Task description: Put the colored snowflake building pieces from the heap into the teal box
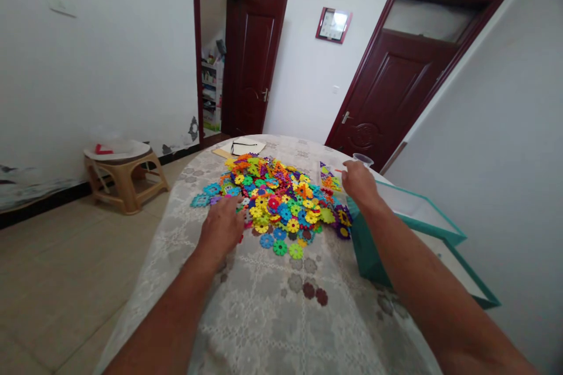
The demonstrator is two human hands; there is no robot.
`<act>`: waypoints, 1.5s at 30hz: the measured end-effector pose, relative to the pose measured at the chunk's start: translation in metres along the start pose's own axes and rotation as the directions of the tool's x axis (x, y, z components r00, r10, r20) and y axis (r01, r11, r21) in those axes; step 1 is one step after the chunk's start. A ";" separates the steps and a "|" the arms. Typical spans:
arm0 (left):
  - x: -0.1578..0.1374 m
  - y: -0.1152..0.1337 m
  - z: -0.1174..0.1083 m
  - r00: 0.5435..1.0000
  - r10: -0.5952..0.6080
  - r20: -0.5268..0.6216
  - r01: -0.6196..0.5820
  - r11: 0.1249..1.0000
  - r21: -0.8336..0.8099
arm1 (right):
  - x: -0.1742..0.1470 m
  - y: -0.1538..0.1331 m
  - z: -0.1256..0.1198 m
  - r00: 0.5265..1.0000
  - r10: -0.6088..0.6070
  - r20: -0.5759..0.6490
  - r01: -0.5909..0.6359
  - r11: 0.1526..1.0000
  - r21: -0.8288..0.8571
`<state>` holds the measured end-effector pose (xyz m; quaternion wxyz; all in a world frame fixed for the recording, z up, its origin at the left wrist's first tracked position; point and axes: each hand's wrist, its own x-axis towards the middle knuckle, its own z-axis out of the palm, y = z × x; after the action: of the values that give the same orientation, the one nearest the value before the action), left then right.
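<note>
A heap of colourful flower-shaped plastic pieces (281, 199) covers the middle of the table. At the heap's left edge lies my left hand (222, 225), palm down, its fingers loosely extended against the pieces. My right hand (359, 181) is raised to the right of the heap, above the near side of a clear cup (363, 159). Its fingertips are pinched together on a thin orange piece (339, 170), seen edge-on, so its full shape is hidden. Just left of that hand stands a panel showing the same flower pieces (329, 177), partly covered by my fingers.
A teal box (369, 252) with white insides stands open at the right, under my right forearm. Glasses (244, 145) rest on paper (224, 148) at the far left. A patterned cloth (272, 316) covers the table. A tan stool (125, 179) stands on the floor at left.
</note>
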<state>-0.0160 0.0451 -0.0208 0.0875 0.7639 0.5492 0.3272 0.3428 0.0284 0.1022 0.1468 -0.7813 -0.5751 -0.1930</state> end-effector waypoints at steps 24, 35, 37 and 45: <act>-0.044 0.054 0.030 0.874 0.290 0.390 -0.323 0.946 0.021 | -0.151 -0.020 0.084 0.940 -0.282 0.190 0.238 0.945 0.225; -0.043 0.058 0.029 0.864 0.327 0.382 -0.347 0.938 -0.017 | -0.171 -0.009 0.091 0.935 -0.349 0.059 0.284 0.841 0.460; -0.043 0.057 0.031 0.866 0.353 0.354 -0.372 0.928 -0.014 | -0.173 -0.012 0.088 0.933 -0.345 0.104 0.266 0.854 0.447; -0.035 0.054 0.023 0.857 0.343 0.385 -0.377 0.926 0.013 | -0.169 -0.011 0.087 0.922 -0.338 0.189 0.204 0.840 0.504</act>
<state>0.0339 -0.0014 -0.0263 0.0943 0.9046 0.3833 0.1610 0.2990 -0.0717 -0.0541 0.2246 -0.6500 -0.7247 0.0431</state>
